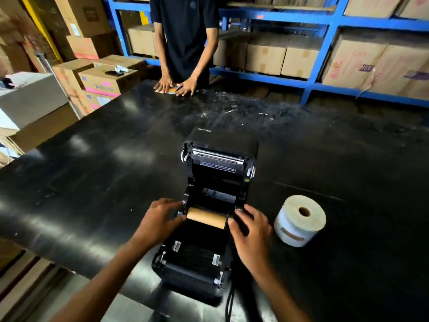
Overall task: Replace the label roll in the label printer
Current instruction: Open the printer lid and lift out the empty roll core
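Observation:
A black label printer (209, 270) stands on the black table with its lid (220, 145) swung open and back. In its roll bay lies a bare brown cardboard core (206, 219), held between the two side guides. My left hand (160, 219) rests against the left guide, fingertips touching the core's left end. My right hand (250, 231) is at the right guide, fingers spread, touching the core's right end. A full white label roll (299, 220) stands on end on the table just right of the printer.
The black table (92, 182) is scuffed with white marks at the far side. Another person stands across it, hands (176, 86) flat on a small card. Cardboard boxes (102, 80) are stacked at left and on blue shelving (320, 43) behind. A black cable (229, 300) hangs from the printer's front.

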`<state>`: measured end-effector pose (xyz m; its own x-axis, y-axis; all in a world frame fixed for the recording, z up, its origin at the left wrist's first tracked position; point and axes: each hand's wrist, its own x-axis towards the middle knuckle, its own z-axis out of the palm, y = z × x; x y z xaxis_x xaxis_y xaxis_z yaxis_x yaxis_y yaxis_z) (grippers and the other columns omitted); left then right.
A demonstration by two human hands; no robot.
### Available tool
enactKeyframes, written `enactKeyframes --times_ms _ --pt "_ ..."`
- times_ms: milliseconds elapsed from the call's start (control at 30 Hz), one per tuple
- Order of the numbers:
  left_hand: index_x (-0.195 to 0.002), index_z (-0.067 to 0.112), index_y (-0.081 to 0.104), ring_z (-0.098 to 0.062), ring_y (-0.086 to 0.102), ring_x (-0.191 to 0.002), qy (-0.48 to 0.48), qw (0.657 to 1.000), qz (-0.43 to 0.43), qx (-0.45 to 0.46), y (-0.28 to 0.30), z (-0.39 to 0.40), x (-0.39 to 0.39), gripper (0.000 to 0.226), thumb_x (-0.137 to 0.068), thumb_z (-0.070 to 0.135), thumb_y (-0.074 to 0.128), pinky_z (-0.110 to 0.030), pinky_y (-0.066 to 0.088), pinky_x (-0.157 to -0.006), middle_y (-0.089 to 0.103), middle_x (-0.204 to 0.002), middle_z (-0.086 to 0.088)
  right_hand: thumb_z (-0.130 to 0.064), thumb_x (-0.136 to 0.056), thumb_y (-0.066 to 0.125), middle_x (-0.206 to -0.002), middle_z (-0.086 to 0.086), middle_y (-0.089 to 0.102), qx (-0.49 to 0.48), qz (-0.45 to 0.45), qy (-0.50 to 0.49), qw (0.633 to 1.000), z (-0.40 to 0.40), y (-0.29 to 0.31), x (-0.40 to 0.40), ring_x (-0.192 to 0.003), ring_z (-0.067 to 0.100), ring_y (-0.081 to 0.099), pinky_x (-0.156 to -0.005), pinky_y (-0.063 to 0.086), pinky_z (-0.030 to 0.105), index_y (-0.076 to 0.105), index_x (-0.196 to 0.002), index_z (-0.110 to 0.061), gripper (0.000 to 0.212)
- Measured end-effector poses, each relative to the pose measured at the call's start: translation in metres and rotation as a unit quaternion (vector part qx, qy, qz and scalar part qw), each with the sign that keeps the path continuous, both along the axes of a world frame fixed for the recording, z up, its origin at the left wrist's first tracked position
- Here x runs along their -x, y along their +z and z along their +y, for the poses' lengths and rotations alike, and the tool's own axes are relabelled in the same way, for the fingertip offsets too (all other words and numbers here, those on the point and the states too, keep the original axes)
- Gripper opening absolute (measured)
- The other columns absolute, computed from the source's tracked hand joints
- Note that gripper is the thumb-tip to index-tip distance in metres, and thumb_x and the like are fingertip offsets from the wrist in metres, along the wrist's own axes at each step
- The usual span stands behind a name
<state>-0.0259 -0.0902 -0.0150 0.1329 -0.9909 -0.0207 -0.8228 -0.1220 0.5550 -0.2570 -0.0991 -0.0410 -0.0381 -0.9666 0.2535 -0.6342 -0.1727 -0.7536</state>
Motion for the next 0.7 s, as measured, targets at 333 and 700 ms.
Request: enactKeyframes --times_ms 333,700 --pt "-0.108 0.004 0.071 -0.028 0.043 -0.133 -0.027 0.994 0.057 0.085 -0.001 -0.012 0.012 0.026 -0.084 0.015 0.069 -0.036 0.035 -0.109 0.058 -0.134 -0.014 -0.015 -0.086 0.065 -0.132 -0.006 0.054 -0.030 -0.063 -0.022 0.997 0.015 -0.002 -0.020 -0.130 0.015 0.041 -0.111 0.029 0.034 0.069 -0.112 -0.011 0.027" --pt "-0.114 0.012 0.069 0.012 0.064 -0.078 -0.086 0.956 0.262 0.095 0.065 0.007 0.094 0.033 -0.081 0.016 0.072 -0.002 0.047 -0.074 0.075 -0.095 0.005 -0.017 -0.077 0.072 -0.110 -0.023 0.069 0.061 -0.384 -0.129 0.912 0.034 0.030 0.038 -0.108 0.004 0.063 -0.090 0.049 0.015 0.068 -0.100 -0.048 0.039"
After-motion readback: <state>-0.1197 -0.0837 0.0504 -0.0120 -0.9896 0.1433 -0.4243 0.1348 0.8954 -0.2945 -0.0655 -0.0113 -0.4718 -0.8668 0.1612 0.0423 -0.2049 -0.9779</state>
